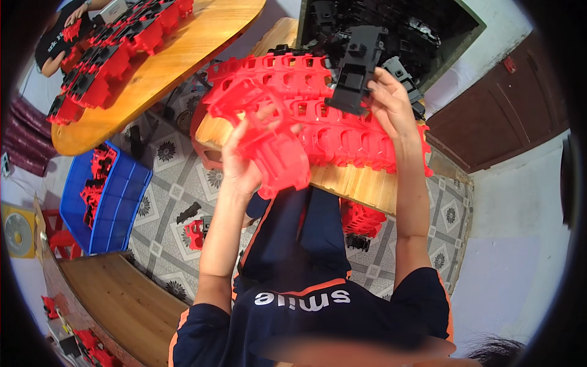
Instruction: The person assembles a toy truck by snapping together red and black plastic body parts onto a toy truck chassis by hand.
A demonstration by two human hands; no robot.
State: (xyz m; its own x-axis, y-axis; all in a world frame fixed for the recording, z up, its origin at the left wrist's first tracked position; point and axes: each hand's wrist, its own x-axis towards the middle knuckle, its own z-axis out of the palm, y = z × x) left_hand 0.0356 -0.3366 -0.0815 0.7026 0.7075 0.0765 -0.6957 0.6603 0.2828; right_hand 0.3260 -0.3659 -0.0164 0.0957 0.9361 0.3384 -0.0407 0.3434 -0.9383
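My left hand (237, 160) grips a red plastic frame (280, 158), tilted in front of me, with a hollow middle and cut-outs. Higher up on the right, my right hand (393, 105) has its fingers around the edge of a long black plastic housing (356, 76). The two parts are held apart. Beneath them, rows of similar red frames (342, 139) stand packed together on a small wooden table (364, 188). Just beyond the right hand, a dark box (455, 58) holds many black plastic parts.
A long wooden table (168, 73) at the far left bears joined red-and-black units (104, 70); another person's hand (74, 25) is behind it. A blue crate (116, 208) with red and black parts stands left. Loose parts (194, 234) and stacked red frames (362, 220) are on the tiled floor.
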